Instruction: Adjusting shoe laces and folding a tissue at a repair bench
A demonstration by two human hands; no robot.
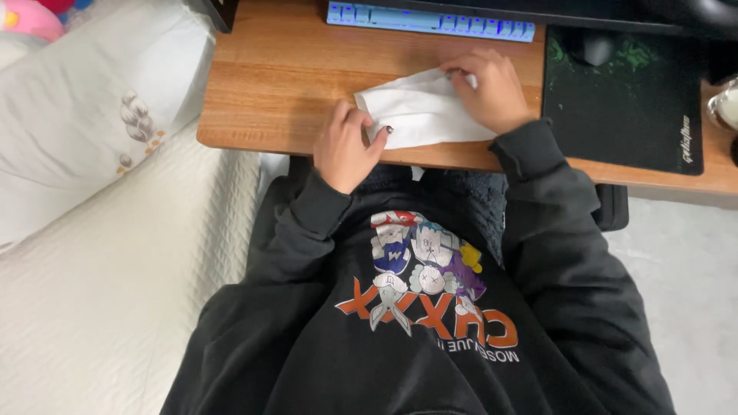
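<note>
On a wooden desk [269, 84], seen from a camera worn on the person's head and looking straight down, a white cloth [419, 111] lies flat near the front edge, folded into a rough rectangle that tilts slightly up toward the right. Both of the person's hands rest on it. The left hand [346, 146] sits at the cloth's lower left corner, at the desk's front edge, with the fingers curled and the thumb and fingertips pinching the cloth's edge. The right hand [488, 88] lies over the cloth's upper right corner, knuckles up, fingers bent and held close together, pressing or gripping the fabric beneath them; whether they pinch it cannot be told, since the fingertips are tucked under. Both arms wear black sleeves, and a black sweatshirt [430, 323] with a colourful cartoon print fills the lower middle of the view. Beyond the cloth, at the desk's far edge, sits a pale blue keyboard [430, 19]. Just right of the right hand lies a black mouse mat [623, 107] with green markings, and a dark mouse [590, 48] rests on its upper part. Left of the desk, a white quilted bed [100, 269] stretches along the view, with a white pillow [84, 107] bearing a small floral pattern.
</note>
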